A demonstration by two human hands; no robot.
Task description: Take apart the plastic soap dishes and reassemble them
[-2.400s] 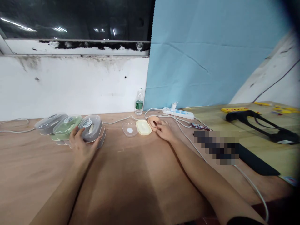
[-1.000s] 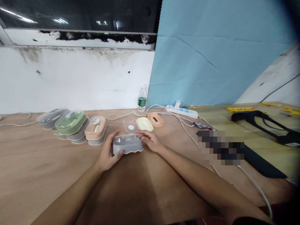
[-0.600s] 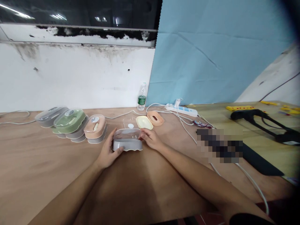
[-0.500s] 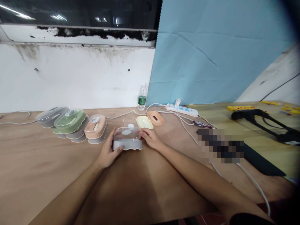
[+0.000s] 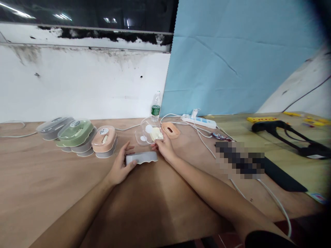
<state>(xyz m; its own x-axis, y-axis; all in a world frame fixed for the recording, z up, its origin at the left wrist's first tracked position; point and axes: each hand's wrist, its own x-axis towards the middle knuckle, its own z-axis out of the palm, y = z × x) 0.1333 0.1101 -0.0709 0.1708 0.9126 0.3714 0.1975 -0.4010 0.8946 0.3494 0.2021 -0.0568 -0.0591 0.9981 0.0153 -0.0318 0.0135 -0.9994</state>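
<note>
The left grip (image 5: 119, 166) holds the grey wavy-edged plastic base (image 5: 141, 157) on the wooden desk (image 5: 51, 179). The right grip (image 5: 163, 147) pinches a tilted clear plastic lid (image 5: 145, 135) just beyond.

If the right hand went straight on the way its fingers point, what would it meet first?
The right hand holds the clear lid; straight beyond, probably the cream tray first, though depth is unclear.

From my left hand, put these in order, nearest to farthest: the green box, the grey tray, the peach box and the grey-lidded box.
1. grey tray, held by the left hand, at its right.
2. peach box, just beyond, slightly left.
3. green box, further left in the row.
4. grey-lidded box, far left end of the row.
</note>
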